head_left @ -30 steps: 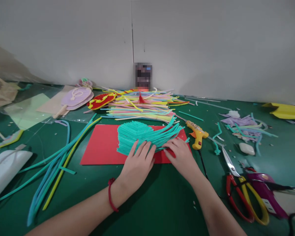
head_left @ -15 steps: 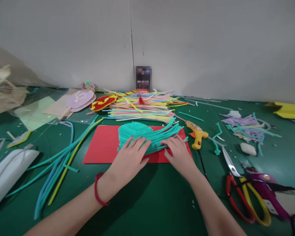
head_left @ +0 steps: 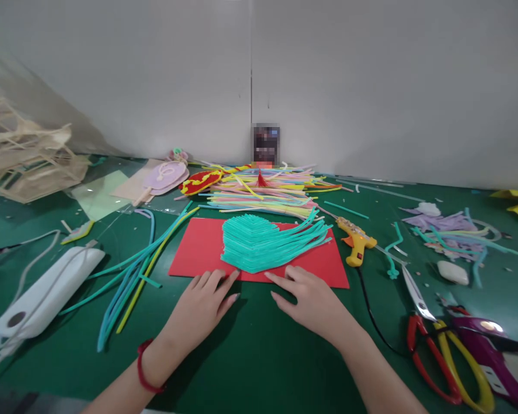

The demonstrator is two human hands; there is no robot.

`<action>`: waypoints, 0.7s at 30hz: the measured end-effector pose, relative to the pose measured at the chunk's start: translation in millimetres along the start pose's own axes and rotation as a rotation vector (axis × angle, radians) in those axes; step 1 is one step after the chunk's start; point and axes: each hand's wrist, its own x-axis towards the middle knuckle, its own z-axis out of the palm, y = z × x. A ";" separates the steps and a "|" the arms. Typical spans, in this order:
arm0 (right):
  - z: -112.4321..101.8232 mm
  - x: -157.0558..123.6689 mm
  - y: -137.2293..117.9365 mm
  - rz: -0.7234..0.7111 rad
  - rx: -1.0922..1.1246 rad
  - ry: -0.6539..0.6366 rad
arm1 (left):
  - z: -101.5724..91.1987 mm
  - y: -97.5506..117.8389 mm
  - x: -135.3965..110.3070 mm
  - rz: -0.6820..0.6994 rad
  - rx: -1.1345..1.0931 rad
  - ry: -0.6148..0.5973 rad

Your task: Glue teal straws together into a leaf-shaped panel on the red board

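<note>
A leaf-like shape of teal pipe cleaners (head_left: 254, 241) lies on a red sheet (head_left: 194, 247), its loose ends fanning out to the right. My left hand (head_left: 205, 299) rests at the sheet's front edge, fingers stretched out and holding nothing, a red cord bracelet round the wrist. Also at the front edge, just below the teal shape, my right hand (head_left: 306, 293) lies with its fingers apart. The right index fingertip is on the red sheet. Both thumbs point inward over the green table (head_left: 250, 345).
Behind the sheet lies a pile of coloured pipe cleaners (head_left: 259, 195). To the right are a yellow glue gun (head_left: 356, 241), scissors (head_left: 421, 305) and a purple tool (head_left: 487, 351). More pipe cleaners (head_left: 133, 276) and a white device (head_left: 47, 293) with a cable lie left.
Both hands have drawn back from the teal pipe cleaners to the sheet's front edge, uncovering the whole shape. The view has shifted, so the scene sits slightly further right.
</note>
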 end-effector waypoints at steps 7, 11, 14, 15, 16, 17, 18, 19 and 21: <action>5.7 5.8 0.9 -0.017 -0.157 -0.019 | 4.1 5.3 11.1 -0.055 0.001 -0.086; 9.8 7.2 2.1 -0.011 -0.180 -0.053 | 6.0 6.0 14.3 -0.075 -0.019 -0.048; 14.2 7.8 0.5 -0.007 -0.215 -0.032 | 9.7 4.4 15.8 -0.061 -0.062 0.029; 15.6 8.1 -0.5 -0.009 -0.227 -0.021 | 11.4 3.5 16.0 -0.059 -0.084 0.044; 16.7 8.6 -1.7 -0.011 -0.238 -0.010 | 13.2 2.5 16.0 -0.061 -0.106 0.049; 17.7 9.0 -2.8 -0.013 -0.246 0.001 | 15.2 1.4 16.0 -0.067 -0.125 0.047; 18.3 9.5 -3.7 -0.013 -0.250 0.008 | 17.0 0.5 15.9 -0.075 -0.136 0.043; 18.8 9.9 -4.3 -0.012 -0.248 0.013 | 18.7 -0.2 15.6 -0.083 -0.139 0.041; 18.8 10.7 -4.4 -0.004 -0.234 0.019 | 21.3 -0.3 14.9 -0.100 -0.121 0.047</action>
